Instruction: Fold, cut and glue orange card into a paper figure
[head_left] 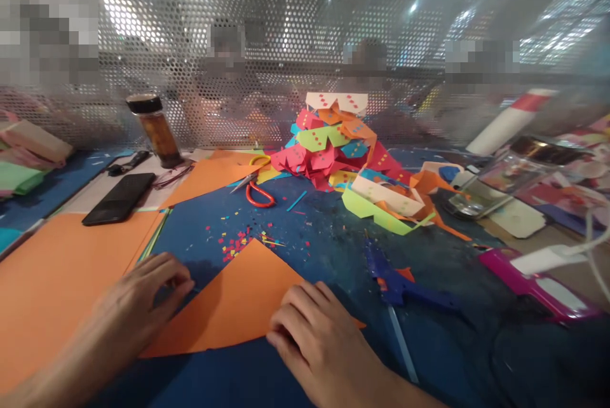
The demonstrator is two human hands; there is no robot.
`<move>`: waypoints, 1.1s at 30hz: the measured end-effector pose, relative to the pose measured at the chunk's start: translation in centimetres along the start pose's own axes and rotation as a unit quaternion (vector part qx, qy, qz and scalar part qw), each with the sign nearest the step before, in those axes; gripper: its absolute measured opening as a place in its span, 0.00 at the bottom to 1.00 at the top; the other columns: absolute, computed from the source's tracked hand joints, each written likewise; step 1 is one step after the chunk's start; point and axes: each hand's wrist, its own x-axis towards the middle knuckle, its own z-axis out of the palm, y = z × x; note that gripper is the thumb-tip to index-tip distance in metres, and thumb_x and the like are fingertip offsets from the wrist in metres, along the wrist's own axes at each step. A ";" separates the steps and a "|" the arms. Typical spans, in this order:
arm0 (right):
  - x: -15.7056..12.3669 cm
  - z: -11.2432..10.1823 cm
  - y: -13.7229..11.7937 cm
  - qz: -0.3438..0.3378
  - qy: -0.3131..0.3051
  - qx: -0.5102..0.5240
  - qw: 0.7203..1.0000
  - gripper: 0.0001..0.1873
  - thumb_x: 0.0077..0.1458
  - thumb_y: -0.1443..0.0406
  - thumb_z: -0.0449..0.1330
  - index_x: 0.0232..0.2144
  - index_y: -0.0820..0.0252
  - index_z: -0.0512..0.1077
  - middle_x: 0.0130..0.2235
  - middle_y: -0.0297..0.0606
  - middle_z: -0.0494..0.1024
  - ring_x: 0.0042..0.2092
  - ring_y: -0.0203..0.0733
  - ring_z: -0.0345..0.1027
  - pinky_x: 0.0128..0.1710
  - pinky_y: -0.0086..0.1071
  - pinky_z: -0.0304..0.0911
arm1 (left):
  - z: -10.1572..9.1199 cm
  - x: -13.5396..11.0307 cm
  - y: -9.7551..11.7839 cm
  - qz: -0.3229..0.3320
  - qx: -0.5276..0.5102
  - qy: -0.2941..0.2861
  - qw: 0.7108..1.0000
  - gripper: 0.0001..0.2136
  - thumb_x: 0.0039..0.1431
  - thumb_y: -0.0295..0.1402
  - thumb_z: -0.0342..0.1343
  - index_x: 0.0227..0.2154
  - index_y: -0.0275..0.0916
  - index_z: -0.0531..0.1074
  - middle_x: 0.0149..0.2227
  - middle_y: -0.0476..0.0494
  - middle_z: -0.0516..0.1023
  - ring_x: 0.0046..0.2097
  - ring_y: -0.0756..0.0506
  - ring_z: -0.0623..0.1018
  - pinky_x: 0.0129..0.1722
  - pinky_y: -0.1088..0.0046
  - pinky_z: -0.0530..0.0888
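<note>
An orange paper triangle (238,303) lies on the blue table (328,249) right in front of me. My left hand (143,297) rests at its left edge, fingers curled and pinched at the paper's side. My right hand (314,338) presses down on the lower right corner with bent fingers. A stack of orange sheets (52,281) lies under my left forearm.
A pile of folded coloured paper pieces (347,147) stands mid-table. Red-handled scissors (255,192), a blue glue gun (400,284), a black phone (119,198), a dark-lidded jar (155,128) and a white glue tube (509,119) lie around. A perforated metal screen (286,27) backs the table; people sit behind it.
</note>
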 end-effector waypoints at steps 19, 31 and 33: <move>-0.2 -0.2 0.0 -0.004 -0.008 -0.009 1.000 0.06 0.62 0.69 0.62 0.32 0.58 0.70 0.35 0.33 0.74 0.38 0.42 0.65 0.41 0.37 0.54 | 1.5 -1.4 6.0 0.226 -0.064 -0.049 0.971 0.03 0.64 0.30 0.57 0.34 0.44 0.71 0.32 0.51 0.77 0.33 0.46 0.78 0.33 0.72 0.73; 0.1 -0.4 -0.4 0.011 -0.022 -0.025 0.999 0.06 0.61 0.68 0.63 0.31 0.58 0.70 0.35 0.33 0.74 0.38 0.41 0.67 0.42 0.37 0.56 | 3.4 -1.1 5.8 0.148 -0.068 -0.082 0.983 0.06 0.65 0.30 0.53 0.30 0.43 0.68 0.29 0.53 0.74 0.31 0.46 0.75 0.33 0.68 0.68; 0.1 -0.5 -0.5 0.019 -0.023 -0.022 0.999 0.06 0.61 0.69 0.63 0.31 0.58 0.70 0.35 0.33 0.74 0.38 0.41 0.67 0.42 0.37 0.56 | 3.5 -1.2 5.9 0.140 -0.065 -0.079 0.985 0.06 0.64 0.29 0.53 0.29 0.43 0.67 0.28 0.53 0.73 0.31 0.46 0.74 0.33 0.68 0.68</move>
